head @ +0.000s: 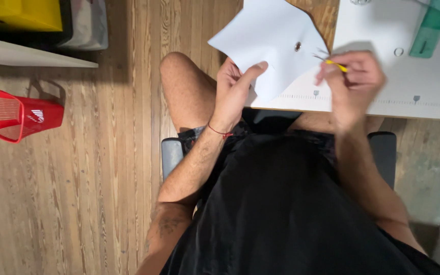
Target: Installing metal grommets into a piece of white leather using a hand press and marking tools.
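From the head camera, the left hand [235, 86] pinches a white paper sheet [271, 40] by its low edge, thumb on top. The right hand [355, 81], at 3 o'clock from it, is blurry and curls around small yellow-handled scissors [332, 63] touching the sheet. The sheet hangs over the white counter [434, 86]. A red basket [19, 114] lies on the floor at 9 o'clock.

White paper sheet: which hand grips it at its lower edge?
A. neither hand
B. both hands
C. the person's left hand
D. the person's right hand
C: the left hand pinches the white paper sheet, while the right hand holds a small yellow-handled tool.
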